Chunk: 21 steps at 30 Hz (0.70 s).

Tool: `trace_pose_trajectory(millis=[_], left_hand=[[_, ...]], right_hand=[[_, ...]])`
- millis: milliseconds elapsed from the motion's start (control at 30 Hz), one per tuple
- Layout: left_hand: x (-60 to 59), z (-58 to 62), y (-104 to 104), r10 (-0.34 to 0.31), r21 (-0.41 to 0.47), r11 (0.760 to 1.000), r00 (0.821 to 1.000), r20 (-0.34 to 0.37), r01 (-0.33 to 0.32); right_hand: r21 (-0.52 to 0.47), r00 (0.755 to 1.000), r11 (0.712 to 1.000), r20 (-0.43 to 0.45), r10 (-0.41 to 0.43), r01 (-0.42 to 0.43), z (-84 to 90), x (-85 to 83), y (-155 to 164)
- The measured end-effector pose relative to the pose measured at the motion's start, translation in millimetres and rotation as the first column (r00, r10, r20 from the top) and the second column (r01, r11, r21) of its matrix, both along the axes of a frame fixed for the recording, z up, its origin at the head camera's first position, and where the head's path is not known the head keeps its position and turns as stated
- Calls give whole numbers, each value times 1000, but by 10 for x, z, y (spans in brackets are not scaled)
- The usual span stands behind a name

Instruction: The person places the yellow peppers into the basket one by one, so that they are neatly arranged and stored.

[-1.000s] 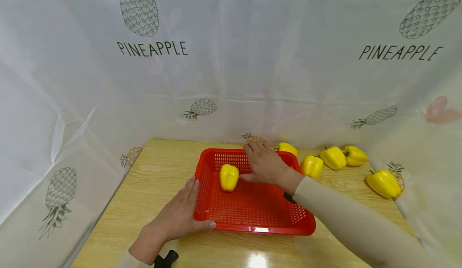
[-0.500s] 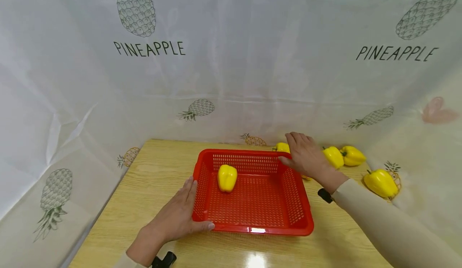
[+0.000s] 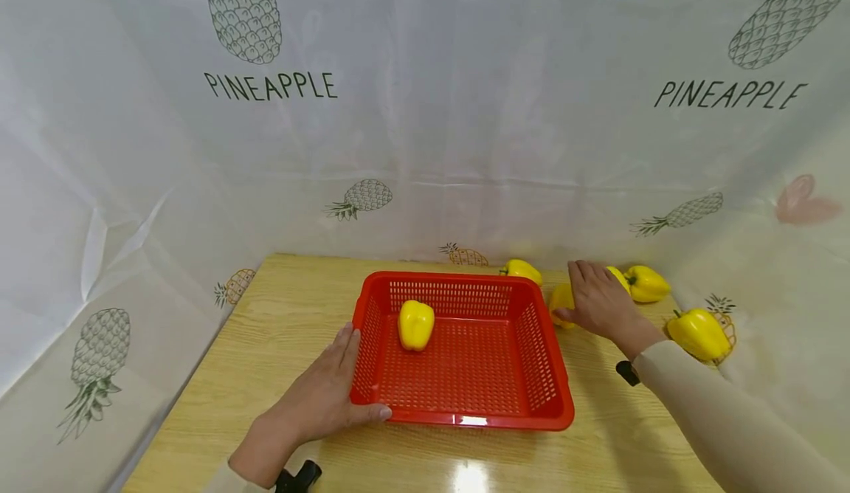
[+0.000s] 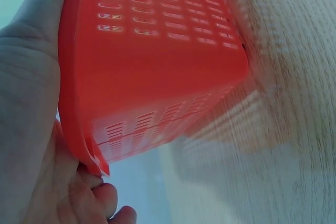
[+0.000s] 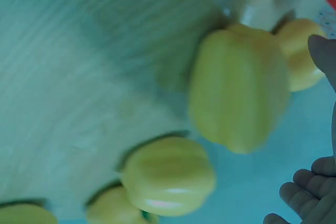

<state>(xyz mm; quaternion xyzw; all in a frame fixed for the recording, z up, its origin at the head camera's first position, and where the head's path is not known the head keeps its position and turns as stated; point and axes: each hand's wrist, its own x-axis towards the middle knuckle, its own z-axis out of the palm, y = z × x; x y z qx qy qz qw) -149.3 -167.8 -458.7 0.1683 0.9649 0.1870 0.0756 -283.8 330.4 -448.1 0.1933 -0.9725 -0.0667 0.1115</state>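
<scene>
A red mesh basket [image 3: 458, 421] sits mid-table with one yellow bell pepper [image 3: 415, 325] in its far left corner. My left hand [image 3: 325, 393] holds the basket's near left corner, fingers along the side wall and thumb round the front rim; in the left wrist view the palm [image 4: 26, 103] presses against the basket wall [image 4: 157, 66]. My right hand [image 3: 598, 301] reaches over a yellow pepper [image 3: 561, 300] lying just right of the basket. In the right wrist view that pepper [image 5: 239, 87] is blurred, and the loosely curled fingers [image 5: 307, 195] stand apart from it.
More yellow peppers lie on the wooden table [image 3: 285, 316]: one behind the basket [image 3: 522, 270], one at the back right [image 3: 647, 283], one near the right curtain [image 3: 699, 334]. A white pineapple-print sheet closes in the back and both sides.
My right hand left the basket, where the pepper stays, and swung right over the rim to the pepper beside the basket. The left hand stayed on the corner.
</scene>
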Motion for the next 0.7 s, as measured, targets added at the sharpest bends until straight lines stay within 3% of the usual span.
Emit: trace_pose_trajectory(millis=[100, 233, 700], left_hand=[[-11, -10, 1, -2, 0, 1000, 1000, 0, 2], [-15, -9, -1, -2, 0, 1000, 1000, 2, 2], [-11, 0, 6, 10, -1, 1000, 1000, 13, -10]], right_hand=[[-7, 997, 999, 70, -42, 42, -133, -30, 45], [-2, 994, 998, 87, -65, 65, -273, -58, 64], [-33, 983, 992, 141, -116, 122, -421, -98, 89]])
